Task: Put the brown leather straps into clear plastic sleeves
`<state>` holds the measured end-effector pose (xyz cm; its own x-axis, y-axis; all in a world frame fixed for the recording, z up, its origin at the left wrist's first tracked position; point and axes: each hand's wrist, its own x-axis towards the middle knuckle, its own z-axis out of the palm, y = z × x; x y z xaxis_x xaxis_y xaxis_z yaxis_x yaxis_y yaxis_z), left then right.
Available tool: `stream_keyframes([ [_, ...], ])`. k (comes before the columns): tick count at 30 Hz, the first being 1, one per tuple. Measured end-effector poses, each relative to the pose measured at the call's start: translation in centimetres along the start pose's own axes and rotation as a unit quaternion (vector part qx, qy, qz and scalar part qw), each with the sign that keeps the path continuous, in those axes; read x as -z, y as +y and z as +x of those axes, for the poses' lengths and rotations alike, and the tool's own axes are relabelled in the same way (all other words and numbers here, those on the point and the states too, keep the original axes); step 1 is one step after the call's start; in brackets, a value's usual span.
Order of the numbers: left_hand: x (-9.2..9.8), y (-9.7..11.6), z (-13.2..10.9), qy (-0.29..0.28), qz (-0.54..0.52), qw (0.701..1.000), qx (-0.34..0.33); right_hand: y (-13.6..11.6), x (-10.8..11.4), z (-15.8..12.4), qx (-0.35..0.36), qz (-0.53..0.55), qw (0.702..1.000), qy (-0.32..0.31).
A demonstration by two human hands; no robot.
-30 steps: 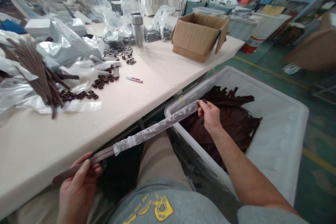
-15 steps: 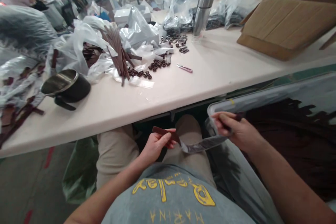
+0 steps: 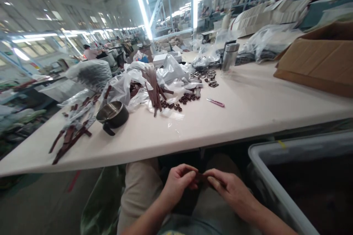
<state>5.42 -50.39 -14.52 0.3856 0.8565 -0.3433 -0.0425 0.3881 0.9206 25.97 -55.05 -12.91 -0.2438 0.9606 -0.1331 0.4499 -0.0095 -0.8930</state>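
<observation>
Above my lap, close together, both hands hold a short visible stretch of brown strap [image 3: 202, 177]. My left hand [image 3: 179, 183] pinches it between thumb and fingers from the left. From the right, my right hand [image 3: 230, 188] is closed on the same strap, fingers bent around it. Most of the strap is hidden by the fingers and the dark shade below. Both hands are below the front edge of the pale table [image 3: 242, 117].
Beside my right arm stands a grey bin [image 3: 266, 169] with dark contents. On the table are a black-handled metal cup [image 3: 114, 116], brown strips [image 3: 154, 88], small brown loops [image 3: 189, 98], metal buckles [image 3: 211, 80], a thread snipper [image 3: 216, 102], a steel flask [image 3: 230, 57] and a cardboard box [image 3: 317, 62].
My right hand has come in from the bin's edge toward my left hand. The grey film-like strip that trailed between them is out of sight. The view has tilted up.
</observation>
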Motion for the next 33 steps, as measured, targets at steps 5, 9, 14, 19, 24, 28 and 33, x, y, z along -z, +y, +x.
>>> stream_keyframes([
  [5,0.4,-1.6,0.4,-0.002,0.042,0.998,0.039,0.7,0.0,-0.2,0.049,-0.089,0.994,0.041],
  [9,-0.7,-2.6,0.6,-0.017,0.02,0.997,0.07,1.4,-1.4,-0.1,0.147,-0.216,0.96,0.095],
  [14,-1.3,-2.9,1.1,0.006,0.007,0.996,0.092,2.0,-2.2,-0.2,0.252,-0.276,0.907,0.195],
  [19,-1.2,-3.5,1.4,0.013,-0.023,0.991,0.129,1.8,-2.2,0.1,0.297,-0.318,0.871,0.229],
  [24,-1.3,-2.8,1.0,0.004,-0.015,0.992,0.123,1.5,-2.2,0.2,0.293,-0.334,0.869,0.218],
  [28,-1.0,-0.7,0.4,-0.042,0.073,0.994,0.076,1.2,-1.9,0.1,0.28,-0.331,0.878,0.203],
  [33,0.9,5.9,3.0,-0.062,0.289,0.95,-0.103,1.4,-0.6,0.2,0.257,-0.332,0.885,0.203],
])
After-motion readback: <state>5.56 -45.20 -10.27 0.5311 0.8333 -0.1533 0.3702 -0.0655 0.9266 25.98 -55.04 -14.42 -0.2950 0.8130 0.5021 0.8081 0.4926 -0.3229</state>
